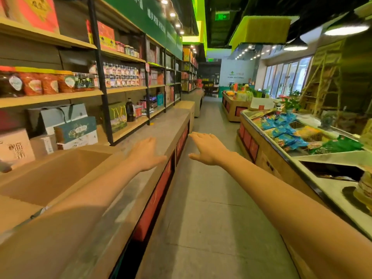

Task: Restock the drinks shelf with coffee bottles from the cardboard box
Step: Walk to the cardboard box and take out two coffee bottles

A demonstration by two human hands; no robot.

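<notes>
An open cardboard box (54, 176) lies on the long counter at the lower left; its inside looks empty from here. My left hand (145, 155) is stretched out flat over the counter top just right of the box, fingers apart, holding nothing. My right hand (207, 150) reaches forward over the aisle, open and empty too. Small dark bottles (150, 98) stand on the lower shelf further down the left wall, next to a large dark bottle (129, 109). Rows of jars (120, 76) fill the shelf above.
The grey counter (161, 129) with red-fronted drawers runs along the left shelving. Gift bags and boxes (74, 127) sit behind the cardboard box. On the right, a display bin (298, 133) holds blue and green packets. A tiled aisle (209, 198) runs between them.
</notes>
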